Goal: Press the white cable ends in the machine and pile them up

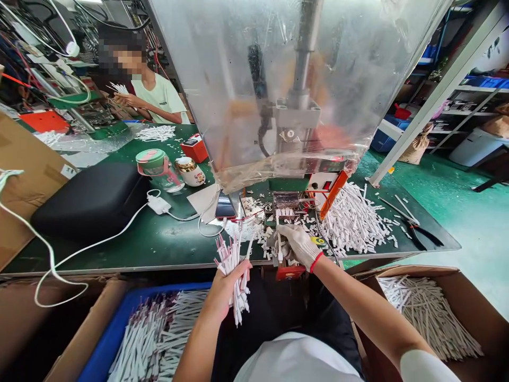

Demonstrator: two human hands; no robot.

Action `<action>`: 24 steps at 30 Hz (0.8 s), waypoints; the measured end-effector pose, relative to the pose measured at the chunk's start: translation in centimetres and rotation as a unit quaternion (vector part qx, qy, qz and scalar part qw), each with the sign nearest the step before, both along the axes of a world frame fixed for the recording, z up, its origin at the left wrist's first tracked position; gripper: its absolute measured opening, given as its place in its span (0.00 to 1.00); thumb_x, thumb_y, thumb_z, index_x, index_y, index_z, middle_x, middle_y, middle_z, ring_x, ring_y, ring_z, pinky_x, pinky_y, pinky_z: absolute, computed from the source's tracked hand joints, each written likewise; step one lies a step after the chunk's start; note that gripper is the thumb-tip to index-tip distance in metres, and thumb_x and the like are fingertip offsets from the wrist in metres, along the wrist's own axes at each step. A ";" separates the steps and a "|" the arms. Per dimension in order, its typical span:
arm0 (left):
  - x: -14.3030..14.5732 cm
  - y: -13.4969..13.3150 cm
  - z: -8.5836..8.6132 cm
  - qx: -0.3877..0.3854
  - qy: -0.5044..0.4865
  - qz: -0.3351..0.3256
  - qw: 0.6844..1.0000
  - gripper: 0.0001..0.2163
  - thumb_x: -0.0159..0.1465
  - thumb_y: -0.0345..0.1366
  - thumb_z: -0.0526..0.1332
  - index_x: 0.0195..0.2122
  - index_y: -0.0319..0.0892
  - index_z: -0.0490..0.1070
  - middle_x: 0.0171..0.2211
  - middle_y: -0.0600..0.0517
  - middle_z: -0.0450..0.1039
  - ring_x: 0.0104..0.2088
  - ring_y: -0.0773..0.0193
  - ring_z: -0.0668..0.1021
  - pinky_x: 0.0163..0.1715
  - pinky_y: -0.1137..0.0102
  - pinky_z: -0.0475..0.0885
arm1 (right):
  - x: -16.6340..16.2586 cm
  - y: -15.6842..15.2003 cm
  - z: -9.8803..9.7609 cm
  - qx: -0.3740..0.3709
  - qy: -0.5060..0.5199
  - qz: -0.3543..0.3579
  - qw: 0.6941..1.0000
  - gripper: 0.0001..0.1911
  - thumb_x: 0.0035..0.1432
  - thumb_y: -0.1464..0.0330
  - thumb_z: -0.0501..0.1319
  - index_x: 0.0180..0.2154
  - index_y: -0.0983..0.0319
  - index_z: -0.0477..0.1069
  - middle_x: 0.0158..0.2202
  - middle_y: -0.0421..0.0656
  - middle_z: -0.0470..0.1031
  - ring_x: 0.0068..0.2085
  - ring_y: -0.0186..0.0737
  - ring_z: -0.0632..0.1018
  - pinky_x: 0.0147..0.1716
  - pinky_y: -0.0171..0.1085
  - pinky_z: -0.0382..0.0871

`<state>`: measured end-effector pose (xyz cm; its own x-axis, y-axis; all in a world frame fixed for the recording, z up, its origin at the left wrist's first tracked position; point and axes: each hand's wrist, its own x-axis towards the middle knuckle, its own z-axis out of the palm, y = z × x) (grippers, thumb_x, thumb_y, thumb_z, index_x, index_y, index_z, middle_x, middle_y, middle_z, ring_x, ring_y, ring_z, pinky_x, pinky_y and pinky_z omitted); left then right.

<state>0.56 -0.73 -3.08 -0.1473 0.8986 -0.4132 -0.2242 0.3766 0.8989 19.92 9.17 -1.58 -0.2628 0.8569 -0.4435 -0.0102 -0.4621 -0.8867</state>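
Holding a loose bundle of white sticks with pink ends (228,254) in your bare left hand (226,289), fingers (242,268) clenched round it, just off the front edge of the green bench (159,244). Your right hand (298,245) wears a white knit glove with a red wrist band. Its fingers (284,232) pinch one white stick (280,250) near the front edge, just in front of a small machine (286,201) under a clear plastic-sheeted hopper (270,90). Loose heap of white sticks (352,220) lies right of that hand, with white scraps (254,228) around the machine. Blue crate (115,313) of sticks sits below your left hand, cardboard box (477,313) of white sticks below your right. Black pliers (427,236) near the bench's right corner. Phone (225,206) left of the machine. Across the bench, a co-worker's hand (123,99) holds more sticks (118,88).
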 end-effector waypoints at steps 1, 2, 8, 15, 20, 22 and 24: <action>0.0 0.0 -0.1 0.000 0.001 -0.001 1.000 0.20 0.50 0.53 0.72 0.26 0.39 0.74 0.18 0.56 0.67 0.16 0.70 0.65 0.16 0.75 0.59 | -0.1 0.2 -0.1 -0.004 0.006 -0.004 1.000 0.20 0.59 0.55 0.59 0.25 0.64 0.72 0.16 0.41 0.72 0.11 0.30 0.67 0.08 0.28 0.56; 0.0 0.0 -0.1 -0.001 0.003 -0.002 1.000 0.21 0.50 0.53 0.72 0.26 0.39 0.74 0.18 0.55 0.67 0.17 0.70 0.65 0.16 0.75 0.59 | -0.2 0.3 -0.3 -0.006 0.013 -0.011 1.000 0.19 0.59 0.56 0.59 0.26 0.64 0.72 0.16 0.41 0.73 0.11 0.30 0.67 0.08 0.28 0.56; 0.0 0.0 -0.2 -0.008 0.000 -0.007 1.000 0.21 0.49 0.53 0.72 0.27 0.38 0.75 0.18 0.55 0.67 0.17 0.70 0.66 0.16 0.75 0.60 | -0.5 1.0 -1.8 -0.008 0.055 -0.040 0.998 0.15 0.57 0.58 0.62 0.27 0.64 0.70 0.20 0.43 0.76 0.12 0.32 0.69 0.07 0.30 0.58; 0.7 -0.5 1.1 0.004 0.035 -0.011 0.999 0.20 0.50 0.53 0.71 0.26 0.39 0.76 0.19 0.55 0.67 0.18 0.69 0.67 0.18 0.73 0.61 | -0.2 1.0 -1.9 -0.006 0.058 -0.012 0.998 0.18 0.58 0.53 0.62 0.28 0.62 0.68 0.19 0.40 0.74 0.13 0.32 0.69 0.09 0.30 0.59; 0.9 -0.6 1.5 0.039 0.101 -0.048 0.993 0.19 0.54 0.53 0.69 0.22 0.40 0.75 0.19 0.54 0.67 0.20 0.67 0.67 0.21 0.72 0.63 | 0.6 0.5 0.4 0.091 -0.023 -0.051 0.994 0.21 0.55 0.50 0.65 0.29 0.60 0.63 0.20 0.35 0.70 0.13 0.29 0.66 0.11 0.29 0.57; 0.9 -0.5 1.6 0.062 0.133 -0.068 0.987 0.19 0.55 0.52 0.68 0.20 0.41 0.73 0.18 0.54 0.67 0.20 0.66 0.68 0.23 0.71 0.63 | 0.9 -0.1 1.4 0.159 -0.045 -0.049 0.985 0.21 0.56 0.50 0.65 0.31 0.60 0.65 0.22 0.35 0.70 0.16 0.28 0.67 0.14 0.29 0.59; 1.0 -0.2 1.6 0.081 0.162 -0.091 0.979 0.19 0.56 0.51 0.68 0.19 0.42 0.71 0.18 0.54 0.68 0.21 0.65 0.69 0.24 0.70 0.63 | 1.0 -0.9 2.2 0.196 -0.047 -0.011 0.979 0.20 0.57 0.51 0.65 0.33 0.61 0.68 0.23 0.36 0.71 0.18 0.28 0.68 0.17 0.29 0.60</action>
<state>1.57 -0.95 -1.45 -0.0780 0.9722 -0.2209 0.1396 0.2300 0.9631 20.95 8.31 0.58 -0.2154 0.9714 -0.1001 0.0740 -0.0860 -0.9935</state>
